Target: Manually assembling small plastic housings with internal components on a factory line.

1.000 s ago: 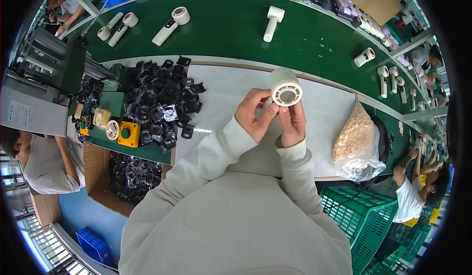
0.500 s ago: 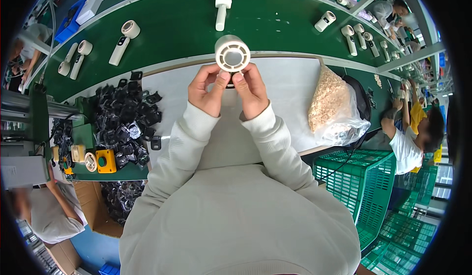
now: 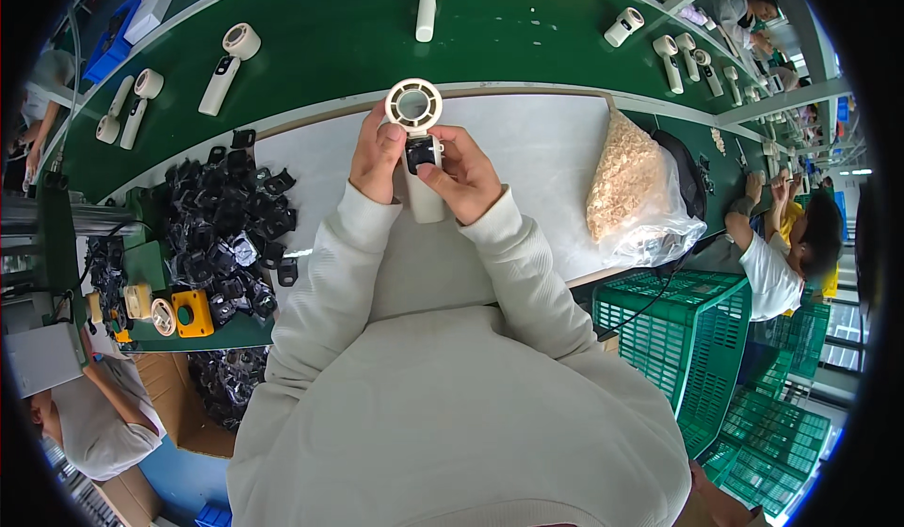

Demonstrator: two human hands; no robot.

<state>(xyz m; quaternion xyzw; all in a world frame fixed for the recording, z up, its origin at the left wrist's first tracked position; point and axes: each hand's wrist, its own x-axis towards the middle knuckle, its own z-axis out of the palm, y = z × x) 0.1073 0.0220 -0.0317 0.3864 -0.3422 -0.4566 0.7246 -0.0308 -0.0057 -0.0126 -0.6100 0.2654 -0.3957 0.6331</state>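
Observation:
I hold a white handheld fan (image 3: 427, 205), its round slotted head away from me and its handle pointing toward my body. My left hand (image 3: 379, 158) is closed around the neck just under the head, the thumb at its left side. My right hand (image 3: 463, 177) grips the upper handle from the right. Its thumb touches the lower edge of a black panel (image 3: 421, 153) set in the handle. Left of my hands, a heap of small black plastic parts (image 3: 226, 216) lies on the table. Under the fan is a pale work surface (image 3: 527, 178).
Several white fans, one of them a fan (image 3: 428, 7) straight ahead, lie on the green surface (image 3: 330, 47). A clear bag of beige bits (image 3: 626, 178) sits right, above green crates (image 3: 673, 339). Left stands a yellow box with a green button (image 3: 192, 313). Co-workers sit at both sides.
The fan has tilted and shifted slightly left, so its handle and black panel now show. My right hand has moved down from beside the head onto the handle.

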